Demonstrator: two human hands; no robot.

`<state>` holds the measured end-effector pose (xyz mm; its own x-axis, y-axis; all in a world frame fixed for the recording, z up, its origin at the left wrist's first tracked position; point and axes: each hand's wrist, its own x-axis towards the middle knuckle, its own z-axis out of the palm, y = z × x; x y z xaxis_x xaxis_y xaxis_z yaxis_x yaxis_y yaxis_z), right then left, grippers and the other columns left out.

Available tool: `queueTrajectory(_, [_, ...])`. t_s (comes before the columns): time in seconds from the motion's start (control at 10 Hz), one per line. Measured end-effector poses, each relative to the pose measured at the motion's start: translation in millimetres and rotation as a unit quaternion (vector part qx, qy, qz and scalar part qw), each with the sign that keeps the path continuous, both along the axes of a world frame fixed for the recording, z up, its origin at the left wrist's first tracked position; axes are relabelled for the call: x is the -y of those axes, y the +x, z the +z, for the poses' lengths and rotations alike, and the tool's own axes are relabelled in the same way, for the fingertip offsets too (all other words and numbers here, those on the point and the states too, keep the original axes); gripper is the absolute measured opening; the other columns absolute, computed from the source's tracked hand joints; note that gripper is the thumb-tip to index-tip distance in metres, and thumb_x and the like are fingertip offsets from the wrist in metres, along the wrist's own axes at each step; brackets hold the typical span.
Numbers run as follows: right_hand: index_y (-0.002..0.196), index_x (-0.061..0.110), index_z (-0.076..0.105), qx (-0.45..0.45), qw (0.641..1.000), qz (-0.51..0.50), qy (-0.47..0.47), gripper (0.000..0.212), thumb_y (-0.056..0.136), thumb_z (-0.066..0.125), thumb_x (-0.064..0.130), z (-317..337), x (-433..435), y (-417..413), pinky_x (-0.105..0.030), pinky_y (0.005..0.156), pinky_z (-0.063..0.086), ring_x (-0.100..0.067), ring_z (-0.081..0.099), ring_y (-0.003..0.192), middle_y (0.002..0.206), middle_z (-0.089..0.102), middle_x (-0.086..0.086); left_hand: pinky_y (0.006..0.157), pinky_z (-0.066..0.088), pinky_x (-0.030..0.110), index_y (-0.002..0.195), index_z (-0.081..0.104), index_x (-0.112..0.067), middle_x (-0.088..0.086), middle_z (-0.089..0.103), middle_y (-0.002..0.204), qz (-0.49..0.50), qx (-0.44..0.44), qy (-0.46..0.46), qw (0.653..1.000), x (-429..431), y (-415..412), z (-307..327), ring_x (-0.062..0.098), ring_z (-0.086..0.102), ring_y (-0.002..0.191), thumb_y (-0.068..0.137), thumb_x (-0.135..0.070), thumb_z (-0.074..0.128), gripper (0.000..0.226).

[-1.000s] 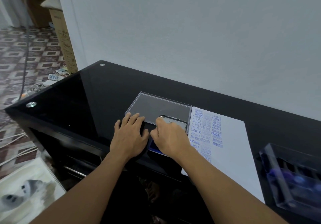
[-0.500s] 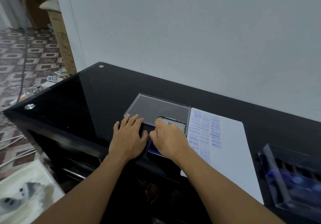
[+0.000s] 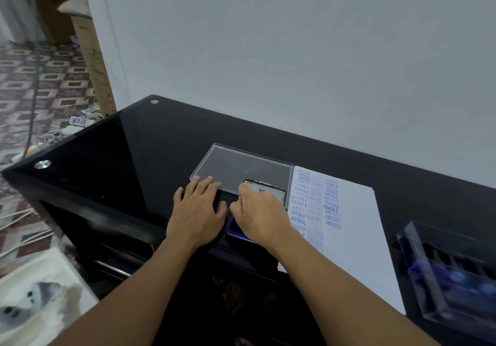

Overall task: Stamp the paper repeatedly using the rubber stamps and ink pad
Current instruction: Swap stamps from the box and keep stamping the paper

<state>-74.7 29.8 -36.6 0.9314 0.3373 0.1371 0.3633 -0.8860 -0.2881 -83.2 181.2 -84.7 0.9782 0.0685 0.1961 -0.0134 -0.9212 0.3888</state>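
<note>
1. The inking step is judged to be in hand. The right hand [image 3: 261, 216] is held over the pad [image 3: 234, 229], its fingers curled downward and thumb and forefinger drawn together.
2. Whether a stamp is pinched there cannot be told, since the underside of that hand is hidden.
3. The left hand [image 3: 197, 211] is laid flat on the table [image 3: 134, 157], fingers straight and slightly spread, at the pad's 9 o'clock. The pad is probably being steadied, though contact cannot be confirmed.
4. The lid [image 3: 273, 194] is seen open at the pad's 12 o'clock, in front of a clear tray [image 3: 241, 168].
5. The paper [image 3: 357, 233] is laid just beside the pad at 3 o'clock. Blue imprints are stacked in columns along its near-left part, and the rest is left bare.
6. Next, a lift off the pad is called for, then a carry toward 3 o'clock and a level press onto unprinted paper, so that no print is smeared or doubled.
7. The lid's lettering is mostly covered, and the lower imprints are hidden by the right forearm. The box [image 3: 451, 278] at 4 o'clock is blurred and cut by the frame edge, so its contents cannot be counted.
</note>
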Motion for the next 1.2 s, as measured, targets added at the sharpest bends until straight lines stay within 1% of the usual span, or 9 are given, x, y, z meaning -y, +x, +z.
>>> queueTrajectory(0.2, [0.088, 0.016, 0.039, 0.005, 1.000, 0.000, 0.010, 0.015, 0.097, 0.041, 0.029, 1, 0, -3, -0.035, 0.060, 0.040, -0.032, 0.052, 0.073, 0.074, 0.053, -0.008, 0.123, 0.010, 0.050, 0.151, 0.036, -0.026, -0.005, 0.026, 0.163, 0.000, 0.000, -0.001, 1.000, -1, 1, -1, 0.018, 0.009, 0.154, 0.101, -0.044, 0.040, 0.053])
queueTrajectory(0.3, [0.089, 0.016, 0.039, -0.005, 1.000, -0.005, 0.010, 0.015, 0.097, 0.040, 0.029, 2, 0, -4, -0.036, 0.060, 0.042, -0.032, 0.055, 0.074, 0.076, 0.056, -0.009, 0.123, 0.010, 0.050, 0.151, 0.036, -0.026, -0.005, 0.026, 0.163, 0.000, -0.003, -0.003, 1.000, 0, 1, -2, 0.018, 0.009, 0.154, 0.101, -0.044, 0.040, 0.053])
queueTrajectory(0.4, [0.089, 0.016, 0.039, -0.013, 1.000, -0.007, 0.012, 0.016, 0.097, 0.039, 0.029, 3, 0, -3, -0.037, 0.062, 0.043, -0.034, 0.058, 0.078, 0.082, 0.063, -0.013, 0.123, 0.010, 0.051, 0.152, 0.036, -0.026, -0.005, 0.026, 0.163, 0.000, -0.002, -0.006, 1.000, 0, 1, -2, 0.019, 0.008, 0.154, 0.102, -0.043, 0.040, 0.053])
queueTrajectory(0.6, [0.087, 0.016, 0.039, -0.017, 1.000, -0.009, 0.018, 0.015, 0.096, 0.040, 0.028, 5, -1, -3, -0.037, 0.061, 0.046, -0.035, 0.060, 0.076, 0.081, 0.063, -0.015, 0.124, 0.006, 0.049, 0.155, 0.031, -0.026, -0.005, 0.019, 0.166, -0.005, -0.010, -0.012, 1.000, -1, 1, -3, 0.018, 0.003, 0.155, 0.103, -0.043, 0.038, 0.055])
queueTrajectory(0.8, [0.089, 0.017, 0.040, -0.018, 1.000, -0.002, 0.016, 0.015, 0.097, 0.039, 0.029, 5, 1, -3, -0.038, 0.063, 0.050, -0.033, 0.061, 0.075, 0.081, 0.064, -0.014, 0.124, 0.003, 0.047, 0.156, 0.029, -0.026, -0.006, 0.014, 0.167, -0.008, -0.022, -0.042, 0.999, -3, 2, -2, 0.016, 0.001, 0.155, 0.103, -0.042, 0.041, 0.057])
queueTrajectory(0.9, [0.089, 0.017, 0.040, -0.017, 1.000, -0.002, 0.014, 0.015, 0.097, 0.040, 0.029, 5, 1, -3, -0.038, 0.061, 0.051, -0.031, 0.061, 0.074, 0.078, 0.063, -0.012, 0.124, 0.005, 0.050, 0.155, 0.034, -0.024, -0.006, 0.018, 0.166, -0.009, -0.018, -0.078, 0.997, -3, 3, 2, 0.016, 0.004, 0.155, 0.103, -0.037, 0.045, 0.055])
queueTrajectory(1.0, [0.089, 0.017, 0.041, -0.019, 1.000, -0.001, 0.010, 0.015, 0.097, 0.040, 0.029, 5, 1, -3, -0.036, 0.059, 0.049, -0.031, 0.061, 0.073, 0.077, 0.062, -0.012, 0.123, 0.008, 0.053, 0.152, 0.038, -0.023, -0.005, 0.022, 0.165, -0.007, -0.014, -0.122, 0.992, -3, 3, 10, 0.016, 0.008, 0.154, 0.102, -0.032, 0.049, 0.052])
queueTrajectory(1.1, [0.090, 0.015, 0.041, -0.023, 1.000, -0.001, 0.010, 0.014, 0.097, 0.040, 0.028, 8, 1, -1, -0.035, 0.057, 0.043, -0.028, 0.056, 0.068, 0.069, 0.052, -0.006, 0.124, 0.012, 0.053, 0.150, 0.042, -0.022, -0.004, 0.026, 0.164, -0.009, -0.006, -0.143, 0.990, -2, 3, 19, 0.015, 0.011, 0.154, 0.101, -0.029, 0.052, 0.051])
queueTrajectory(1.2, [0.090, 0.015, 0.041, -0.029, 1.000, -0.004, 0.003, 0.015, 0.097, 0.040, 0.028, 11, 0, 2, -0.035, 0.060, 0.040, -0.028, 0.052, 0.069, 0.068, 0.046, -0.004, 0.123, 0.019, 0.052, 0.149, 0.044, -0.020, -0.004, 0.028, 0.163, -0.013, -0.006, -0.155, 0.988, -1, 3, 28, 0.016, 0.013, 0.153, 0.100, -0.028, 0.053, 0.050])
